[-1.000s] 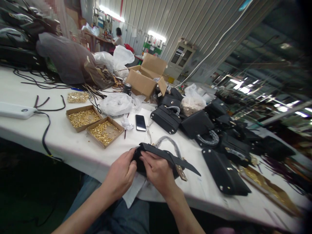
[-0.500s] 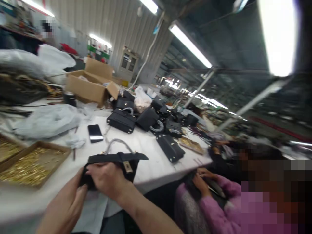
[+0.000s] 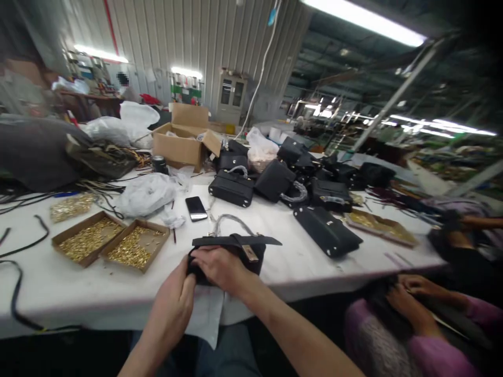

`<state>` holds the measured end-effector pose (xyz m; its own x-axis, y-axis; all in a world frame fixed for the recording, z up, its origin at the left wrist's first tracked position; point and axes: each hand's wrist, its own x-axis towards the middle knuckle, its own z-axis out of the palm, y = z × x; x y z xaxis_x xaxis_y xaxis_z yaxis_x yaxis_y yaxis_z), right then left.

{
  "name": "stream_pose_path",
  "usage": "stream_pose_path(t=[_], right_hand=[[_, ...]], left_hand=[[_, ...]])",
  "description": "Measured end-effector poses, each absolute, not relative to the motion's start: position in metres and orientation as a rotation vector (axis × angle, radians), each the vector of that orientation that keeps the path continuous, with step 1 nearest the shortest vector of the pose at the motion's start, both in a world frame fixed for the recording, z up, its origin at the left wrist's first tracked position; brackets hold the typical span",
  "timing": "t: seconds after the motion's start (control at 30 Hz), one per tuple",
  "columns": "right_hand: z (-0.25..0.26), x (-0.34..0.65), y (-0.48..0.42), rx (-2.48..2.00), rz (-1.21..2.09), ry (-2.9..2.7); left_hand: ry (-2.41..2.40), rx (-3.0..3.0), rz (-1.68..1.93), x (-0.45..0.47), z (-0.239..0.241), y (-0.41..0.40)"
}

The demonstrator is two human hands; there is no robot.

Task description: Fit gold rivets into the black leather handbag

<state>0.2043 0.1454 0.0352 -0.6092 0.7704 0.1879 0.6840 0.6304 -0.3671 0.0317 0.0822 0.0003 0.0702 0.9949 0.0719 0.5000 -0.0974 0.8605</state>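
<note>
A black handbag point(image 3: 257, 264) with a wrapped top handle and a gold clasp is held at the near edge of the table. My left hand point(image 3: 175, 293) grips its left end, fingers closed around the side. Across the front, under the flap, my right hand point(image 3: 218, 267) is closed on the bag, its fingertips at the left corner. What the fingertips pinch there is hidden. Just left of the bag lie two cardboard trays of small gold metal parts, the nearer one point(image 3: 152, 257) and the farther one point(image 3: 63, 242). A phone point(image 3: 195, 208) lies behind the bag.
Several black handbags point(image 3: 275, 178) are heaped at the back, with one point(image 3: 328, 230) lying to the right. An open carton point(image 3: 176, 146), plastic bags point(image 3: 147, 193) and black straps point(image 3: 15, 293) are on the table. A co-worker's hands point(image 3: 412, 298) work on a dark item at the right.
The view has swung left and levelled, so the bag, trays and co-worker appear farther right. Both my hands keep the same hold on the handbag.
</note>
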Motion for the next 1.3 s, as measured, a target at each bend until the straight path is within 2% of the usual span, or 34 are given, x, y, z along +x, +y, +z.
stream_pose_path(t=[0.23,0.7,1.07,1.3], right_hand=[[0.043,0.209,0.147,-1.142,0.434,-2.536],[0.036,0.212,0.167,-1.059,0.591,-2.440],[0.041,0.207,0.165,-1.138,0.460,-2.524],[0.043,0.208,0.164,-1.200,0.570,-2.403]], left_hand=[[1.486,1.635,0.883,0.041,0.019,0.074],[1.550,1.678,0.881,0.017,0.016,0.092],[1.641,1.841,0.809,0.026,0.018,0.094],[1.631,1.834,0.818,0.027,0.025,0.096]])
